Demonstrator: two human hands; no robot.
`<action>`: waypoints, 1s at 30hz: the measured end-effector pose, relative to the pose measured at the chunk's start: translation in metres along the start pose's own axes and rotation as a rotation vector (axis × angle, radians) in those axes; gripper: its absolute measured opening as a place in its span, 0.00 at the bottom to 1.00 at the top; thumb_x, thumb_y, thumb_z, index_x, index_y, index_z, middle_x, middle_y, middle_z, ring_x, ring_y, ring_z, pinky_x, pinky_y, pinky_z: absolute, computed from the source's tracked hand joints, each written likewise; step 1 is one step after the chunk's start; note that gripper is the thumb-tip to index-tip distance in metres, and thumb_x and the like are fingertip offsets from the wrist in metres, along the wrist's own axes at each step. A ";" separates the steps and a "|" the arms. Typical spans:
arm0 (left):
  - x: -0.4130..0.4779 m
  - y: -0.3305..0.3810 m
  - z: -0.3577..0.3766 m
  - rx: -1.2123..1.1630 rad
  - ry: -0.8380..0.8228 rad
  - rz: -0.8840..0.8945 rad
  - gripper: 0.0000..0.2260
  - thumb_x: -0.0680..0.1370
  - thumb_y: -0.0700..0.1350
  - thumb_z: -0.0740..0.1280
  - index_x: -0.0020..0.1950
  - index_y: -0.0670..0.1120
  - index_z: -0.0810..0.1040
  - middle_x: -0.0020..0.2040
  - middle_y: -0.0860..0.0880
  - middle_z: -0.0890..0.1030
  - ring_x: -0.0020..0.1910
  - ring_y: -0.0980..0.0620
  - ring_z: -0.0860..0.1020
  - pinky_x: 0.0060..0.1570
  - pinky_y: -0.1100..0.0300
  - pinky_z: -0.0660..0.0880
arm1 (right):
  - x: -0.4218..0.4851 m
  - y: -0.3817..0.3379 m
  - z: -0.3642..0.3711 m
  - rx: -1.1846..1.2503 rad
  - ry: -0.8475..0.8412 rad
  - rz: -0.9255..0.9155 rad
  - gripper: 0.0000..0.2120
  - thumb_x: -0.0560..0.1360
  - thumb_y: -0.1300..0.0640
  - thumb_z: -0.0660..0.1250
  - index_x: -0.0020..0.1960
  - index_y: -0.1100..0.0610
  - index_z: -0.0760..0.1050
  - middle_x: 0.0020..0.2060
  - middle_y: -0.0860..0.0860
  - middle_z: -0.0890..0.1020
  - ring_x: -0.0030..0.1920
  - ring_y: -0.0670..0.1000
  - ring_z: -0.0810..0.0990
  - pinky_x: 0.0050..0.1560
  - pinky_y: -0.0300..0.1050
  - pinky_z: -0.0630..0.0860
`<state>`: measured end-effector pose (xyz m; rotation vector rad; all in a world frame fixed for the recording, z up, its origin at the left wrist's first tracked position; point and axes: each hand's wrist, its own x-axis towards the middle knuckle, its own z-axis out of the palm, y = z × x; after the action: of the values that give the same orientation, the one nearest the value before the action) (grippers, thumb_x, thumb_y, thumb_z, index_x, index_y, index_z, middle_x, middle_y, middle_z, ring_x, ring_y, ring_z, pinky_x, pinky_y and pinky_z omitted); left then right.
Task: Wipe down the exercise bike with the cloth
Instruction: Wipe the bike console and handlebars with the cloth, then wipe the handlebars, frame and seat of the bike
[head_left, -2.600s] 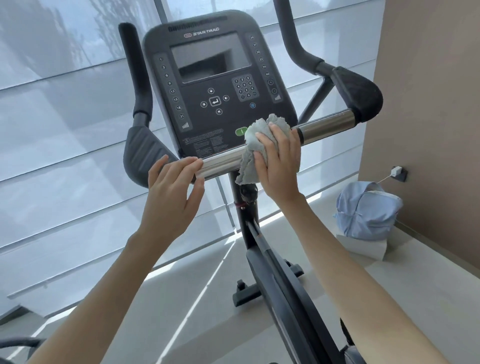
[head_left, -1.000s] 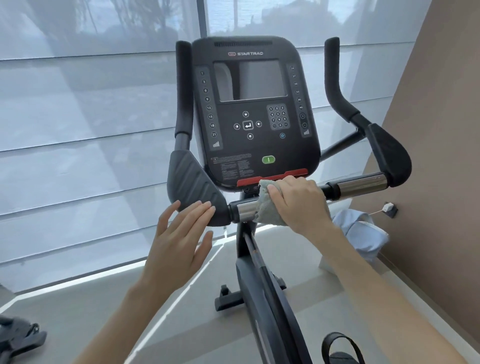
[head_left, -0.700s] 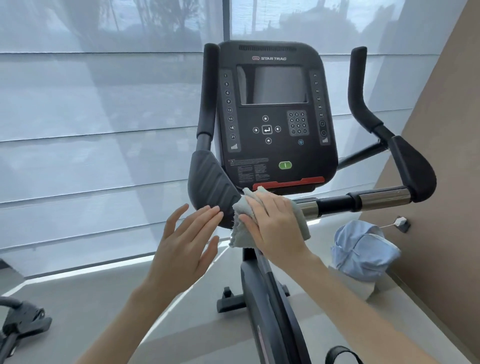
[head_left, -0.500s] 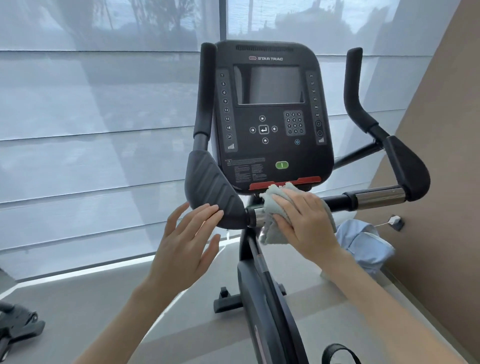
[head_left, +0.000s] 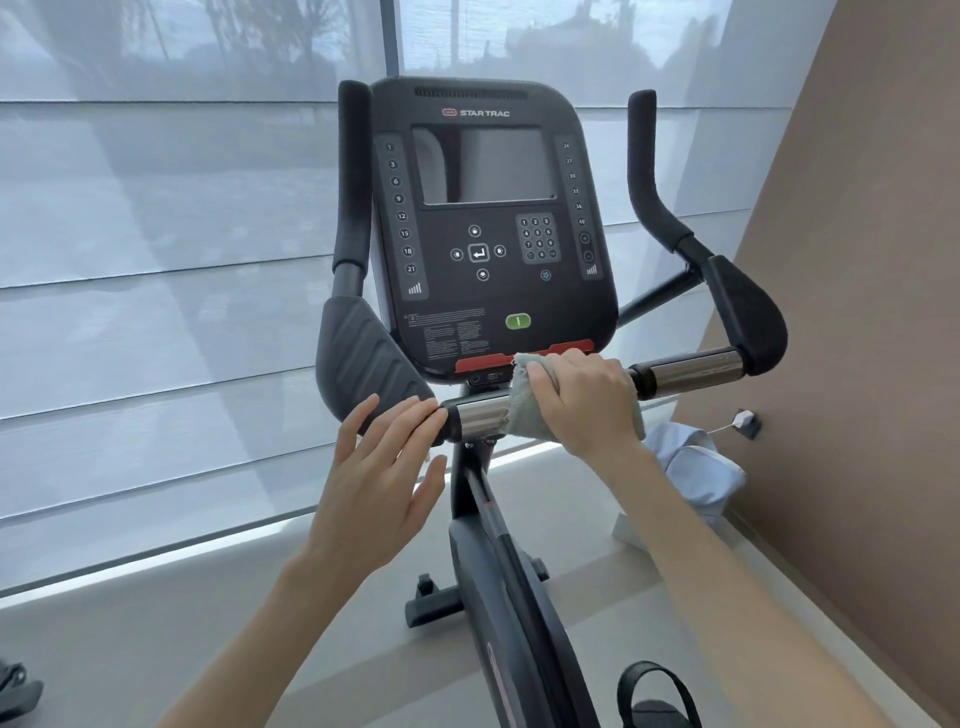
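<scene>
Just behind right hand (head_left: 587, 405), blue bag (head_left: 696, 478)

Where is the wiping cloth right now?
The cloth lies over the shiny handlebar, near the middle of the head view, just under the console, gripped by the right hand.

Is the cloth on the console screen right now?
No, the right hand grips the cloth around the chrome handlebar, below the console.
</scene>
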<state>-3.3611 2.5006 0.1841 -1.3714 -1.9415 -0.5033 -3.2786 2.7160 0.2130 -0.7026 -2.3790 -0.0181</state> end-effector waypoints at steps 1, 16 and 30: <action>-0.001 0.000 0.000 0.002 0.008 -0.010 0.17 0.79 0.46 0.59 0.63 0.40 0.77 0.62 0.45 0.78 0.64 0.47 0.74 0.68 0.44 0.63 | -0.002 -0.008 0.000 0.010 0.018 -0.007 0.25 0.78 0.45 0.47 0.37 0.56 0.76 0.34 0.52 0.79 0.34 0.54 0.70 0.42 0.49 0.68; -0.014 -0.019 -0.004 -0.118 0.011 0.002 0.19 0.80 0.48 0.57 0.64 0.39 0.75 0.64 0.44 0.77 0.66 0.47 0.72 0.70 0.45 0.60 | -0.051 -0.056 0.012 0.090 0.261 -0.356 0.17 0.79 0.54 0.56 0.61 0.58 0.77 0.60 0.56 0.79 0.64 0.61 0.74 0.66 0.58 0.68; -0.040 -0.010 -0.024 -0.494 -0.051 0.281 0.18 0.79 0.48 0.57 0.62 0.40 0.77 0.61 0.43 0.79 0.63 0.42 0.75 0.66 0.41 0.64 | -0.187 -0.046 -0.056 -0.086 0.094 0.061 0.22 0.65 0.68 0.76 0.59 0.62 0.79 0.58 0.62 0.78 0.54 0.63 0.79 0.53 0.59 0.78</action>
<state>-3.3549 2.4549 0.1726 -1.9456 -1.6840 -0.8525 -3.1482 2.5761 0.1541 -0.7975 -2.2767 -0.1257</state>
